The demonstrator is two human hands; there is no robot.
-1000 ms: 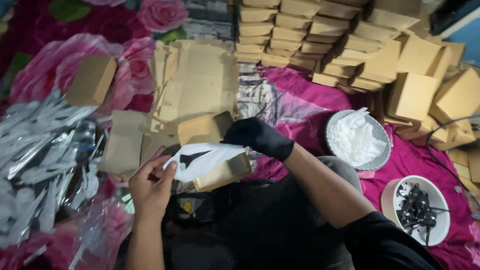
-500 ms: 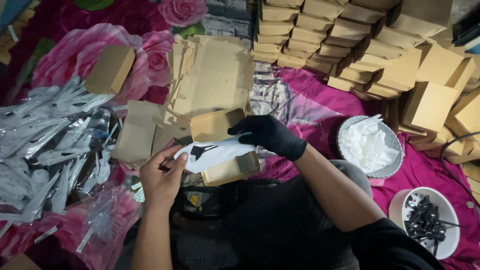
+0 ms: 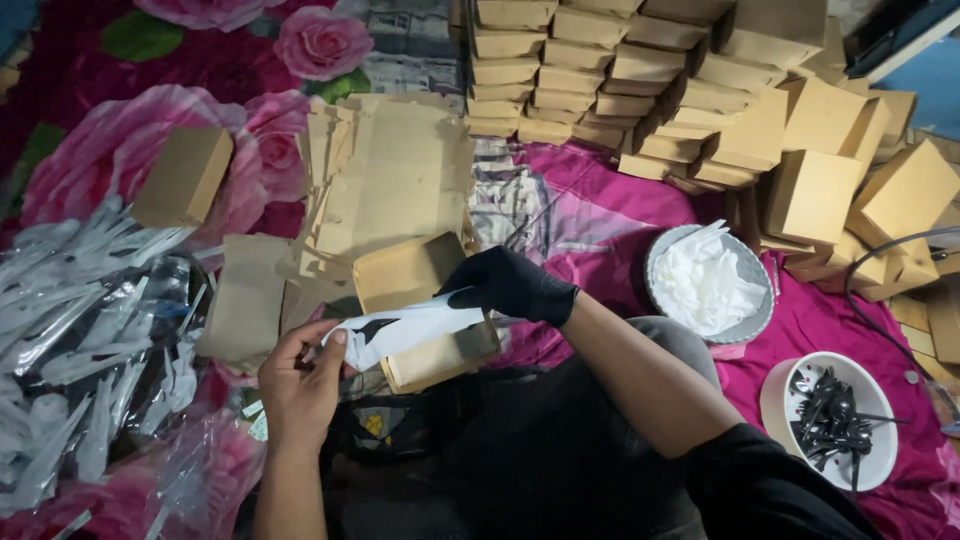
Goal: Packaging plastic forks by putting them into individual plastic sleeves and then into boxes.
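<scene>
Brown cardboard is nearly everywhere around the open box, which sits in front of the person's lap with its lid tipped up. Across the mouth of that box lies a clear sleeve with dark cutlery showing through its left end. The left hand, bare, pinches the sleeve's left end between thumb and fingers, just left of the box. The right hand, in a black glove, has its fingers closed on the sleeve's right end at the box's upper right corner.

Behind the box lies a pile of flat, unfolded box blanks, touching its far edge. Farther behind and to the right of the box rises a stack of closed boxes. One more closed box sits alone well to the left of the open one. Left of the open box spreads a heap of wrapped cutlery sleeves. To the right of the box stands a plate of white napkins, and farther right and nearer the person, a white bowl of black cutlery. A pink floral sheet lies under everything.
</scene>
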